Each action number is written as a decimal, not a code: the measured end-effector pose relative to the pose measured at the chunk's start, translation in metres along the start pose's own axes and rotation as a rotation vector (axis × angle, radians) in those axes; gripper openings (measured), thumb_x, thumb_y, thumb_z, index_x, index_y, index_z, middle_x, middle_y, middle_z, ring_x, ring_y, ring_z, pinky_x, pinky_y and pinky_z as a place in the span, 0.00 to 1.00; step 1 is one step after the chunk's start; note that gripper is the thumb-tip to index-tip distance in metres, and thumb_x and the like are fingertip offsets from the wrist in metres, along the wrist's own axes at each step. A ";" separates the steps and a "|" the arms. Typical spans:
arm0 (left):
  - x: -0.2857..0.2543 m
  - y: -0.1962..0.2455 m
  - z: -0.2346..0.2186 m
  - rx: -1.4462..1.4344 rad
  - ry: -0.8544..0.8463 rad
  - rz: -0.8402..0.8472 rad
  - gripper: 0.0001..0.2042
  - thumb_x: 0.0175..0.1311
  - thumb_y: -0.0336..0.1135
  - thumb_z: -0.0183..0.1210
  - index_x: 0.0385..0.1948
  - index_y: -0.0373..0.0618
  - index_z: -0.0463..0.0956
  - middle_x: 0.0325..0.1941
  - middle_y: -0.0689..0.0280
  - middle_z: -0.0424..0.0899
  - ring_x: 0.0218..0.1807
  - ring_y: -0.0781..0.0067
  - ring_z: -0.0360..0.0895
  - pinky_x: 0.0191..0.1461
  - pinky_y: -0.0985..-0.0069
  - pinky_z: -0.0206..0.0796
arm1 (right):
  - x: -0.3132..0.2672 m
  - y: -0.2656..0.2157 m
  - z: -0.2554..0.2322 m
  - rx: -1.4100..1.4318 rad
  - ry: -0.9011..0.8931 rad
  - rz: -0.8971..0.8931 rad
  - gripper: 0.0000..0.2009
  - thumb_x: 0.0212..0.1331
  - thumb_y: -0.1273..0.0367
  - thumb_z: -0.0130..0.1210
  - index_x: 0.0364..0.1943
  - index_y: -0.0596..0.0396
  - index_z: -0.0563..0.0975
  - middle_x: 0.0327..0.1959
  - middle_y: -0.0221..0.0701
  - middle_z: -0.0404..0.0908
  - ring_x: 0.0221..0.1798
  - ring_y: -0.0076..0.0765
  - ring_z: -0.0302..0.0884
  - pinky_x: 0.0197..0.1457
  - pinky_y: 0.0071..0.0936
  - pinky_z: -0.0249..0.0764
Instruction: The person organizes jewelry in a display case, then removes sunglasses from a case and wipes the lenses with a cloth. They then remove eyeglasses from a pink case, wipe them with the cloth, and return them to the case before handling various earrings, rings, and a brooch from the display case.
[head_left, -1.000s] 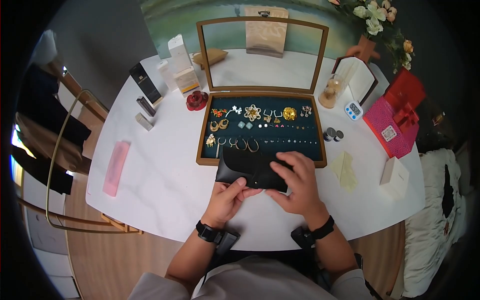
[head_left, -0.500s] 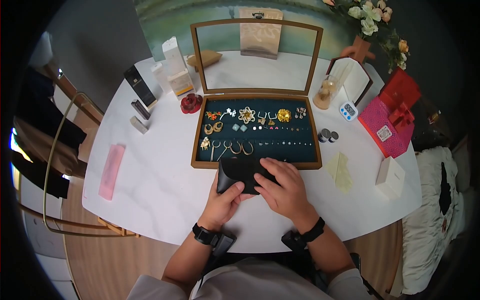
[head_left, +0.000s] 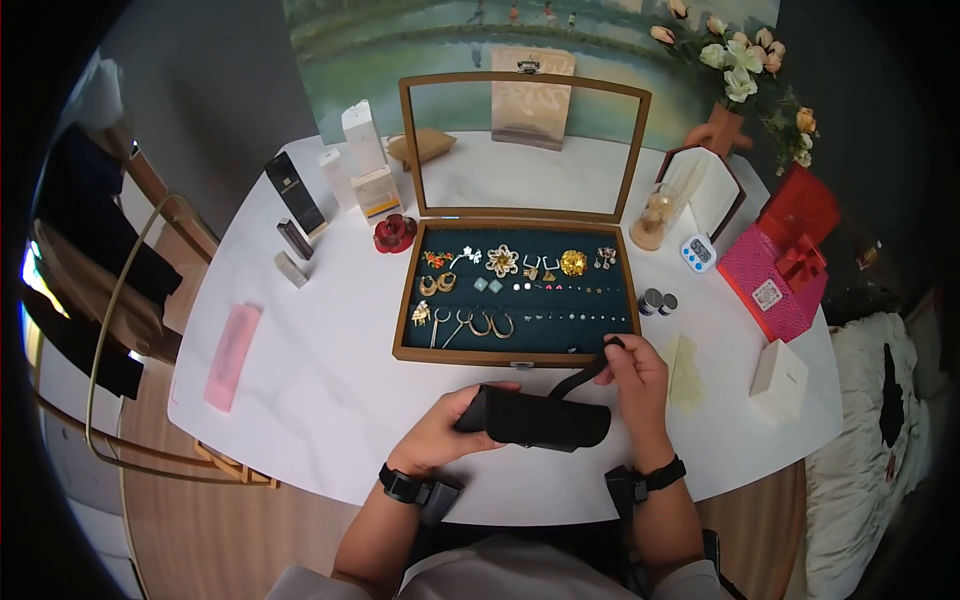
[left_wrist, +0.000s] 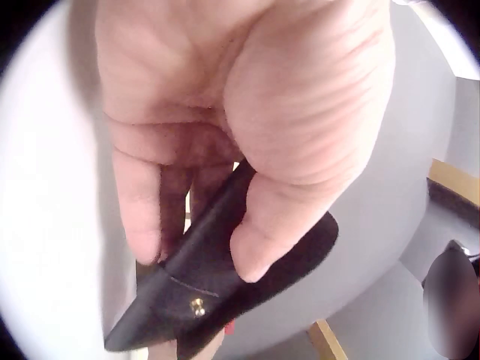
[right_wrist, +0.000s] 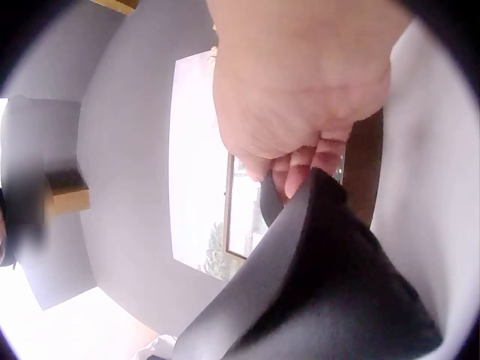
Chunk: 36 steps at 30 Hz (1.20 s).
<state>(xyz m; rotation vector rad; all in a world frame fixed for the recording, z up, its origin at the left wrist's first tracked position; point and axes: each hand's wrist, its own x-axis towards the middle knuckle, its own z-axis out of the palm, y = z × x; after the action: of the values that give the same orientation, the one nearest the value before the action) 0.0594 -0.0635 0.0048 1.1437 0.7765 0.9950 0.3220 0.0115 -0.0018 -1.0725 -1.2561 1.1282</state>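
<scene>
A soft black leather case [head_left: 540, 418] with a rounded flap lies across my left hand [head_left: 440, 435], which grips its left end with the thumb on the near side. In the left wrist view, a small gold snap [left_wrist: 198, 307] shows on the black leather. My right hand [head_left: 640, 385] pinches the upper end of a curved black strip [head_left: 580, 378], raised above the case's right half. The strip's lower end disappears behind the case. Just beyond the hands stands a wooden jewelry box [head_left: 460, 355], its glass lid [head_left: 525, 214] raised and rows of earrings and brooches inside.
At left lie a pink pouch [head_left: 232, 358] and several small boxes, including a tall black one [head_left: 296, 195]. On the right are a pale yellow cloth [head_left: 682, 370], a white box [head_left: 778, 380], a digital timer [head_left: 697, 253], two small jars [head_left: 652, 302] and a red-and-pink gift box [head_left: 768, 290].
The case has come nearer my body, away from the jewelry box. My right hand has left the case's surface and moved right and up, drawing the black strip out from it.
</scene>
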 end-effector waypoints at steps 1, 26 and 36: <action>-0.001 0.001 -0.003 0.058 -0.015 0.012 0.29 0.58 0.21 0.67 0.64 0.37 0.69 0.55 0.65 0.80 0.54 0.76 0.77 0.60 0.75 0.70 | 0.002 0.002 -0.001 0.053 -0.029 0.061 0.07 0.67 0.72 0.56 0.43 0.61 0.80 0.28 0.25 0.81 0.28 0.19 0.80 0.35 0.19 0.77; -0.001 -0.024 -0.011 -0.400 0.245 -0.001 0.26 0.69 0.29 0.58 0.67 0.39 0.60 0.58 0.60 0.78 0.54 0.67 0.81 0.49 0.71 0.82 | -0.008 -0.028 0.014 -0.537 -0.573 -0.650 0.29 0.38 0.60 0.76 0.49 0.54 0.81 0.52 0.35 0.78 0.52 0.44 0.77 0.54 0.35 0.75; 0.000 -0.021 -0.010 -0.359 0.229 0.005 0.28 0.66 0.26 0.60 0.67 0.37 0.59 0.59 0.56 0.77 0.54 0.64 0.82 0.52 0.69 0.82 | -0.012 -0.003 0.011 -0.353 -0.290 -0.437 0.09 0.62 0.72 0.59 0.45 0.59 0.82 0.38 0.39 0.86 0.38 0.40 0.85 0.46 0.27 0.78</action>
<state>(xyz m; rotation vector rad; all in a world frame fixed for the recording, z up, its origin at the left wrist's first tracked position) 0.0553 -0.0623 -0.0183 0.7308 0.7381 1.2272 0.3112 -0.0006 -0.0001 -0.8396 -1.8663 0.7563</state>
